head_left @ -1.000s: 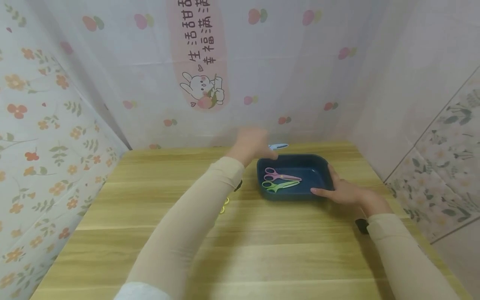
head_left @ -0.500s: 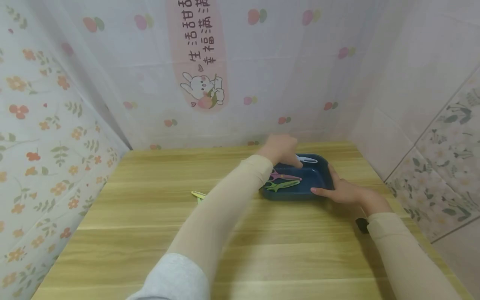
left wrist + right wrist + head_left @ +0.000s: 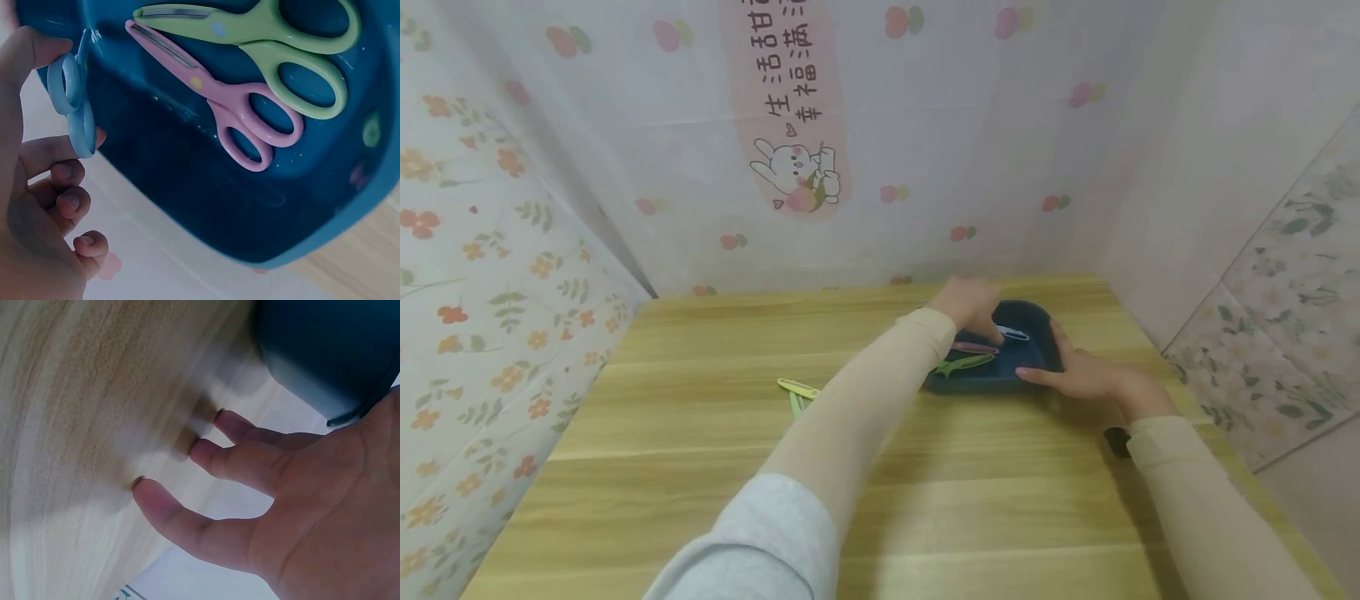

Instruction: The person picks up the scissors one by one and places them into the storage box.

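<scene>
Pale blue scissors [image 3: 74, 84] are pinched at the handles between the thumb and index finger of my left hand [image 3: 968, 304]. Their blade end points down into a dark blue bin [image 3: 977, 386]. Inside the bin lie pink scissors [image 3: 215, 94] and green scissors [image 3: 262, 37], side by side with blades closed. At the bin's right front corner is my right hand [image 3: 1086, 375], its thumb at the near rim and index finger along the right side. The right wrist view shows its other fingers [image 3: 219, 537] extended, tips at the tabletop.
Left of the bin, yellow scissors [image 3: 797, 387] overlap a light green piece [image 3: 797, 406], both partly hidden by my left sleeve [image 3: 857, 400]. A printed curtain [image 3: 925, 150] hangs right behind the wooden table [image 3: 700, 483].
My left hand has carried the blue scissors rightward from beyond the bin's left rim, then down into the bin. The right hand stays at the bin's corner.
</scene>
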The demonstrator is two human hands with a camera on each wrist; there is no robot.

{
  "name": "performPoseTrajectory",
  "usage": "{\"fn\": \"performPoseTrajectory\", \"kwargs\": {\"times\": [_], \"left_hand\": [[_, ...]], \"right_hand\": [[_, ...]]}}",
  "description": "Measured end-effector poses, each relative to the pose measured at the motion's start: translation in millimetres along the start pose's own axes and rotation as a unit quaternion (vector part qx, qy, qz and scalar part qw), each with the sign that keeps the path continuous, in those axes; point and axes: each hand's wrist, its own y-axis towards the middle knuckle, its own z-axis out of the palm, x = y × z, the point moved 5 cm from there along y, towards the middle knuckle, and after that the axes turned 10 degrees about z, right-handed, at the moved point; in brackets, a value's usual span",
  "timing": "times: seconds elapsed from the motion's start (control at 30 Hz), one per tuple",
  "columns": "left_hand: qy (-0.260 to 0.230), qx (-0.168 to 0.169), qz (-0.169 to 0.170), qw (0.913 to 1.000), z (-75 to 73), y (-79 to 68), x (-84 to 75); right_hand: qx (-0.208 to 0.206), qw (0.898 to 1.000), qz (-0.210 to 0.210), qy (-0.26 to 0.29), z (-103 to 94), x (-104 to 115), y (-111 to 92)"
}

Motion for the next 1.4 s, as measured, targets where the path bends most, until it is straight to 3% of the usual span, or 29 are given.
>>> {"fn": "performPoseTrajectory", "kwargs": {"times": [0.17,0.33,0.9,1.4], "left_hand": [[-0.001,0.019,0.002,0.9998,10.3,4.1,3.7],[0.009,0.036,0.010,0.9993,10.1,0.7,1.9],[0.035,0.053,0.013,0.9979,12.0,-9.0,-2.5],[0.029,0.065,0.005,0.9975,14.9,-6.7,1.0]], "right_hand": [[-0.005,1.000,-0.003,-0.007,1.8,3.3,1.5],[-0.004,1.000,0.004,-0.006,1.2,1.1,1.3],[-0.007,1.000,0.009,-0.012,1.0,-0.3,-0.6],[-0.005,1.000,0.013,0.003,2.2,-2.2,0.8]]}}
